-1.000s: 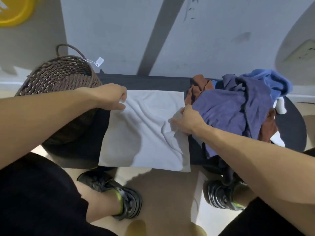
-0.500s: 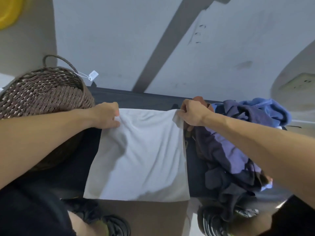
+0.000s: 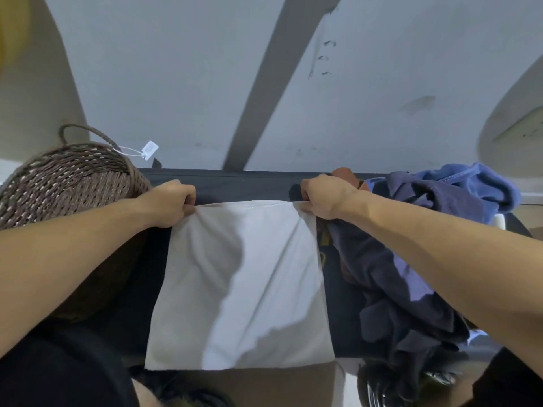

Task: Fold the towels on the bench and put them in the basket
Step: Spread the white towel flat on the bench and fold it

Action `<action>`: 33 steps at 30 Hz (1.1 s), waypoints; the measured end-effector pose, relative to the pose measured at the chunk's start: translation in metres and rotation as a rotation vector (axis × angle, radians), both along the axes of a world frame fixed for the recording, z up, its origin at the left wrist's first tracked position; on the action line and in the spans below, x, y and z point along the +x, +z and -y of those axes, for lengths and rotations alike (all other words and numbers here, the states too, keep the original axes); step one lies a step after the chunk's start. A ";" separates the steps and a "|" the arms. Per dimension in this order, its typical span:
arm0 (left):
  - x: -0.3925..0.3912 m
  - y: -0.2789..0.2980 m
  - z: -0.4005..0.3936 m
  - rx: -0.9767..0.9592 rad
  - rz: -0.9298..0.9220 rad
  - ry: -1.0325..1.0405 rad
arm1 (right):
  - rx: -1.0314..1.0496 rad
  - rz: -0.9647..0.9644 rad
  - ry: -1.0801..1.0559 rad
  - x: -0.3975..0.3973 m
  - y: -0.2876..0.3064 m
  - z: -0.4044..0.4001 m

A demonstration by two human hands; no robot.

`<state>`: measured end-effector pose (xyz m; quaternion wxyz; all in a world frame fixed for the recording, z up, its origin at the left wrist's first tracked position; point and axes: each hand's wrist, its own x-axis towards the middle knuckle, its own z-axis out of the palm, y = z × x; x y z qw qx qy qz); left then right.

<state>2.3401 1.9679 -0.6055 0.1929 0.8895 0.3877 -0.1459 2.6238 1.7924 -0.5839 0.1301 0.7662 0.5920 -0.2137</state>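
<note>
Towel (image 3: 244, 289), white, smooth, roughly square, is lying flat on the dark bench (image 3: 235, 183), its near edge overhanging at 6 o'clock. I am pinching its far corners: left hand (image 3: 170, 202) at 10 o'clock, right hand (image 3: 326, 195) at 2 o'clock. Woven basket (image 3: 67, 183) is sitting at 9 o'clock; crumpled blue and purple towels (image 3: 411, 259) are piling at 3 o'clock.
</note>
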 end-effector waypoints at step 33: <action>0.015 0.017 0.001 -0.086 0.026 0.295 | 0.185 -0.880 -1.137 0.002 -0.018 0.005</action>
